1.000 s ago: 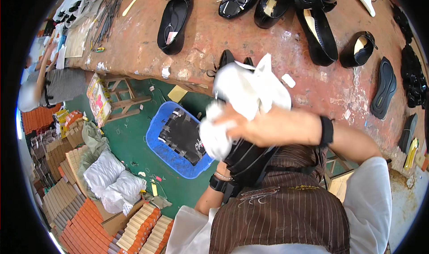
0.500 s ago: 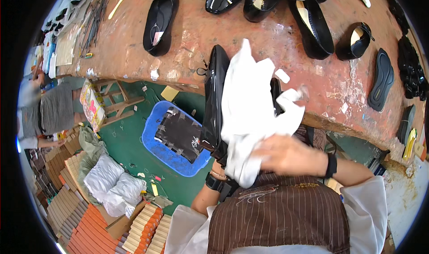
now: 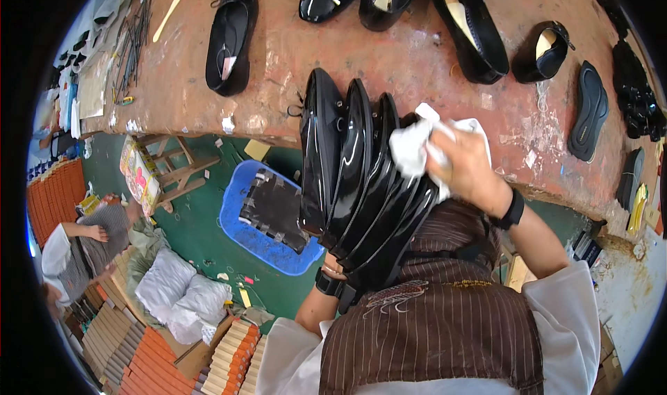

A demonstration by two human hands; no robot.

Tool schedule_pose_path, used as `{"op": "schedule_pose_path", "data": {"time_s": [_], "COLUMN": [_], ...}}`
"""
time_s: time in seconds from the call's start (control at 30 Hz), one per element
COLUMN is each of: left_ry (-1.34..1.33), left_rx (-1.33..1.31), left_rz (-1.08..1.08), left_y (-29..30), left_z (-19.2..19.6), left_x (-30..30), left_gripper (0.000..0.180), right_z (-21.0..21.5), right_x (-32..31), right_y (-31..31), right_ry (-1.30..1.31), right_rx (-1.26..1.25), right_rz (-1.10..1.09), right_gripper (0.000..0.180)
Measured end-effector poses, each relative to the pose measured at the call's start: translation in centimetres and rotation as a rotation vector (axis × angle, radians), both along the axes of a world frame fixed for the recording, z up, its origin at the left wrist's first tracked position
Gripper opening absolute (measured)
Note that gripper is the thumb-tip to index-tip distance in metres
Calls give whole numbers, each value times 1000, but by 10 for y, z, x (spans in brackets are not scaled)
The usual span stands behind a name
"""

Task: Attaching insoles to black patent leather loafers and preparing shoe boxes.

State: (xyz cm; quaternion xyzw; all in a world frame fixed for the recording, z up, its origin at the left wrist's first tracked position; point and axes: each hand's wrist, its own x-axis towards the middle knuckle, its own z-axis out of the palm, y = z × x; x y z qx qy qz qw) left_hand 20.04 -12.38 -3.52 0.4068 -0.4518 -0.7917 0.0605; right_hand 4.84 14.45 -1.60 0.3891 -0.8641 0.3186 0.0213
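1. Black glossy shoes (image 3: 356,141), at least four, stand in a fan in front of the apron (image 3: 431,325), their far ends in front of the near edge of the surface (image 3: 278,68).
2. Their long axes run away from the body. The leftmost is nearly straight up the view; those farther right slant more to the right, and the near ends converge by the left wrist (image 3: 333,266).
3. The right hand (image 3: 464,160) is closed with bent fingers, pinching a bunched white cloth (image 3: 410,148).
4. From that hand, the fan lies to the left and nearer the body. The rightmost shoes are closest to it, and the cloth overlaps their upper part; whether it presses on them is unclear.
5. The left hand is nearer the converging ends, but the shoes hide its fingers, so I cannot tell its grip.
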Motion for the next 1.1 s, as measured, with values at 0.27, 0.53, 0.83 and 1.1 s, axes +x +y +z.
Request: {"op": "schedule_pose_path", "data": {"time_s": [0.27,0.53,0.83,1.1], "left_ry": [76,145,285,591], "left_rx": [-54,-132,-164,-315], "left_rz": [-9,-11,-62,7], "left_y": [-17,-23,-25,-186], "left_z": [7,0,2,46], "left_x": [4,-10,-44,43], "left_gripper": [46,46,47,48], "right_z": [30,16,5,51], "right_x": [53,35,-11,-29], "right_y": [-20,-16,19,29], "right_ry": [-97,25,57,79], "right_rx": [-101,77,139,309], "right_rz": [284,117,-167,-255], "right_gripper": [17,15,13,24]}}
